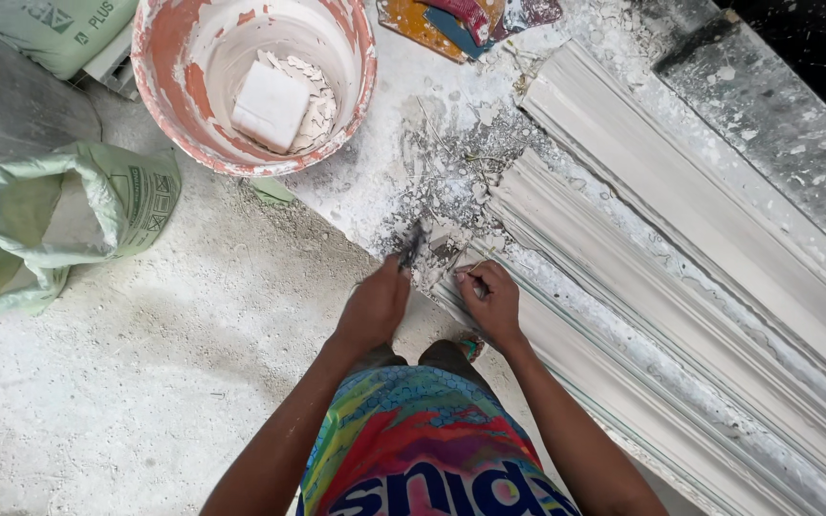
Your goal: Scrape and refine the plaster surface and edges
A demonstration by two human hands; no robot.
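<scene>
Fingers of my left hand clamped round a dark scraper, blade in plaster crumbs, my right hand pinching the end of the nearest white plaster cornice moulding, paint-smeared bucket well beyond, green sack to the left

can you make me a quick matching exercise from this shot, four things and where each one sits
Things:
1. bucket
2. green sack
3. left hand
4. right hand

Places:
A. lying at the left edge of the floor
B. resting on the near end of the white moulding
C. at top, with white chunks inside
D. gripping a dark tool over the rubble

Pairs: 1-C, 2-A, 3-D, 4-B
</scene>
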